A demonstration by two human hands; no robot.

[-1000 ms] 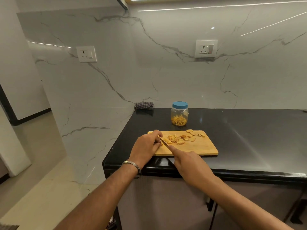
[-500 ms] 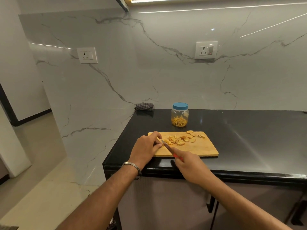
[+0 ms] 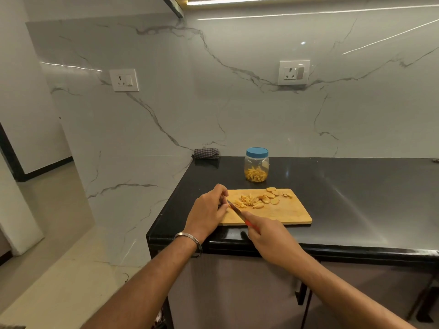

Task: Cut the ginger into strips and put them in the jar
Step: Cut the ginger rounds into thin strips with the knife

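Observation:
A wooden cutting board (image 3: 285, 213) lies near the front edge of the black counter. On it are a pile of ginger strips (image 3: 249, 201) and several round ginger slices (image 3: 273, 195). My left hand (image 3: 209, 207) rests on the board's left end, fingers curled over a small ginger piece that is mostly hidden. My right hand (image 3: 270, 238) grips a red-handled knife (image 3: 236, 211), its blade tip beside my left fingers. Behind the board stands a clear jar (image 3: 256, 166) with a blue lid on, holding ginger strips.
The black counter (image 3: 356, 198) stretches right and back to a marble wall. A folded checked cloth (image 3: 205, 153) lies at the counter's back left corner. The counter's left edge drops to the floor. Two wall sockets sit above.
My right hand has drawn back toward me a little, showing more of the knife's red handle. The blade stays by my left fingers. The view has shifted slightly.

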